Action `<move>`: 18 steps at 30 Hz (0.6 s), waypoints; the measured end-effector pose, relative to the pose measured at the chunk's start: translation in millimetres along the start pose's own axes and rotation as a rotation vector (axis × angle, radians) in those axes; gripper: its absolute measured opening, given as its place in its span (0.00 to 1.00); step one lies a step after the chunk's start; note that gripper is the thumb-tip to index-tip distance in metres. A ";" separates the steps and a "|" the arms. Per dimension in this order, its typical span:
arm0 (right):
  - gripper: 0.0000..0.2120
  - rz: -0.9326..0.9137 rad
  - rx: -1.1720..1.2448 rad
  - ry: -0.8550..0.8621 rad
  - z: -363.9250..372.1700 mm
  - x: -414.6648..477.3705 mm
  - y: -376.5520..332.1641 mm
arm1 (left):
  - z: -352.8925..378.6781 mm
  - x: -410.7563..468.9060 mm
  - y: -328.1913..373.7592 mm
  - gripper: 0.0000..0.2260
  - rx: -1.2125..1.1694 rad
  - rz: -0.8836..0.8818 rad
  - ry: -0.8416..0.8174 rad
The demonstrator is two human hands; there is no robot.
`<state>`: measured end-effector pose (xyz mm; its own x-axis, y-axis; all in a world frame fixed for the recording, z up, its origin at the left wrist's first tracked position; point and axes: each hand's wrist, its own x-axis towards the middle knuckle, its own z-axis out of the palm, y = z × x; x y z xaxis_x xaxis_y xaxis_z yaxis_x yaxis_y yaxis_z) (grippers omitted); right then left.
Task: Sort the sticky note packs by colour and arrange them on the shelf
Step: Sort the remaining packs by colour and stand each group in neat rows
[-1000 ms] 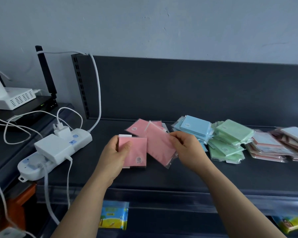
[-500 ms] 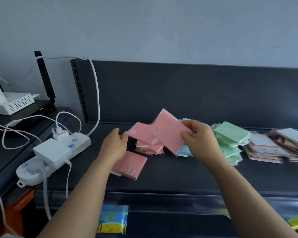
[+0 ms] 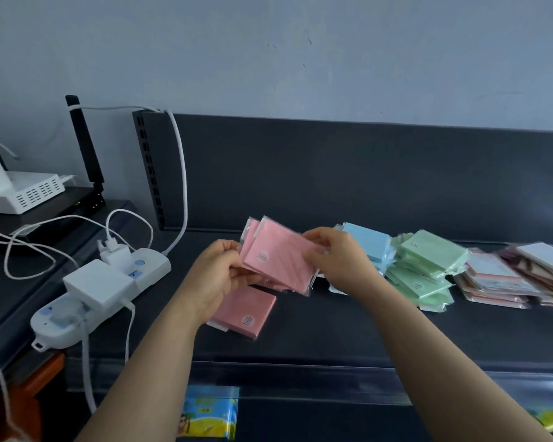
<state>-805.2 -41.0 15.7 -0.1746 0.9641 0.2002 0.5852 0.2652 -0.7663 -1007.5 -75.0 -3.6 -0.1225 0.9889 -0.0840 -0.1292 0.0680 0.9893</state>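
The left hand (image 3: pixel 216 275) and right hand (image 3: pixel 336 260) pinch opposite edges of the fanned pink packs (image 3: pixel 278 260) above the shelf (image 3: pixel 332 330), where slick wrappers could slip loose and scatter into the blue pile (image 3: pixel 369 240).

Centre-front of shelf (image 3: pixel 332 333): lone pack (image 3: pixel 248 314), lying flat; power strip (image 3: pixel 147 269) at its 9 o'clock. At its 12 o'clock, bundle of packs (image 3: pixel 278 260) held between left hand (image 3: pixel 214 282) and right hand (image 3: pixel 336 260). At its 2 o'clock, row of pack stacks (image 3: pixel 428 266).
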 end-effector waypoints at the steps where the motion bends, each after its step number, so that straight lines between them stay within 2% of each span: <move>1: 0.11 -0.007 0.007 -0.008 3.6 -0.1 0.1 | -1.3 -3.4 -0.7 0.09 0.006 0.021 -0.010; 5: 0.13 -0.053 0.012 0.015 12.2 -0.8 -1.2 | -10.7 -12.2 -8.7 0.11 0.270 0.125 0.018; 8: 0.15 -0.069 -0.111 0.057 11.9 0.6 0.6 | -20.9 -16.5 -13.2 0.08 0.216 0.154 0.186; 11: 0.14 -0.169 -0.302 -0.110 16.0 -2.5 4.5 | -31.3 -15.7 -17.3 0.09 0.190 0.201 0.367; 13: 0.12 -0.223 -0.362 -0.196 19.9 -7.0 8.4 | -35.9 -13.9 -19.1 0.08 0.211 0.235 0.430; 15: 0.12 -0.195 -0.343 -0.167 19.9 -9.2 12.3 | -38.1 -11.6 -20.0 0.09 0.225 0.267 0.442; 18: 0.07 -0.124 -0.249 -0.027 19.8 -8.4 14.3 | -36.7 -12.8 -20.2 0.11 0.216 0.277 0.447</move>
<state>-811.0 -45.6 -9.0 -0.2763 0.9242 0.2638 0.7340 0.3801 -0.5628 -1039.5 -93.9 -26.9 -0.5338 0.8248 0.1864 0.1659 -0.1140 0.9795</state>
